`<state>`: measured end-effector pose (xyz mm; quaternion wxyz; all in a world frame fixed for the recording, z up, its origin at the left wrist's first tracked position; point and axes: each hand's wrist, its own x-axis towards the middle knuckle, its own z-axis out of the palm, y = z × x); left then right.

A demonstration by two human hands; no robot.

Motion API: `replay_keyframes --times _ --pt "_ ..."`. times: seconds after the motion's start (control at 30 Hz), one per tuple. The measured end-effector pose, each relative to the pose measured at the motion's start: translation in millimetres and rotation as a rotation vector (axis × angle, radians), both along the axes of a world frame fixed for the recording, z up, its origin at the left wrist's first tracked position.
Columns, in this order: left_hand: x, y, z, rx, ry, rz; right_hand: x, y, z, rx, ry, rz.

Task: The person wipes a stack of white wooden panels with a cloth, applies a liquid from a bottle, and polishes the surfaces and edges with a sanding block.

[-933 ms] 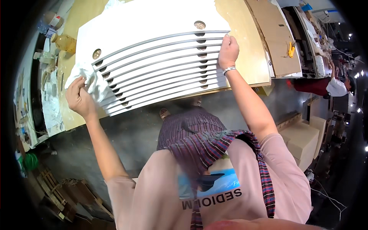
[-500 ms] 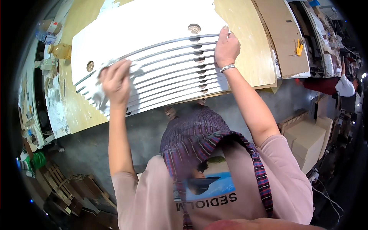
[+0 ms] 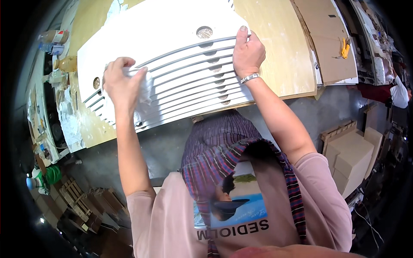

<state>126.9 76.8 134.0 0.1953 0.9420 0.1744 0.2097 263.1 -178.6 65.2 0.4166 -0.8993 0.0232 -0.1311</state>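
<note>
White panels (image 3: 163,26) lie stepped over one another on the table, their dark grey edges showing as several curved lines. A round hole (image 3: 204,32) pierces the top panel, and parts of holes show in those below. My left hand (image 3: 121,84), fingers curled, holds a crumpled white cloth (image 3: 145,88) on the stepped edges toward the left. Part of the cloth is hidden under the hand. At the right end of the stack my right hand (image 3: 249,53) grips the top panel's edge, thumb on the upper face; its other fingertips are mostly hidden.
The panels rest on a pale wooden tabletop (image 3: 286,64). To the right, a yellow-handled tool (image 3: 345,48) lies on brown board (image 3: 322,38). Bottles and a yellowish jar (image 3: 67,64) stand at the left. Cardboard boxes (image 3: 348,155) sit on the floor at right. Another person (image 3: 399,92) is far right.
My left hand has turned and shifted slightly left, and the cloth now shows on its right side. My right hand keeps its grip on the panel edge. The whole view has shifted a little.
</note>
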Motion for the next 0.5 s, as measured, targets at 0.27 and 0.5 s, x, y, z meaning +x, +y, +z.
replay_keyframes --times 0.27,0.5 --pt "11 -11 13 -0.126 0.191 0.047 1 -4 1 0.048 0.024 0.069" --pt "13 -8 12 -0.334 0.216 0.105 3 -7 -1 0.073 0.031 0.108"
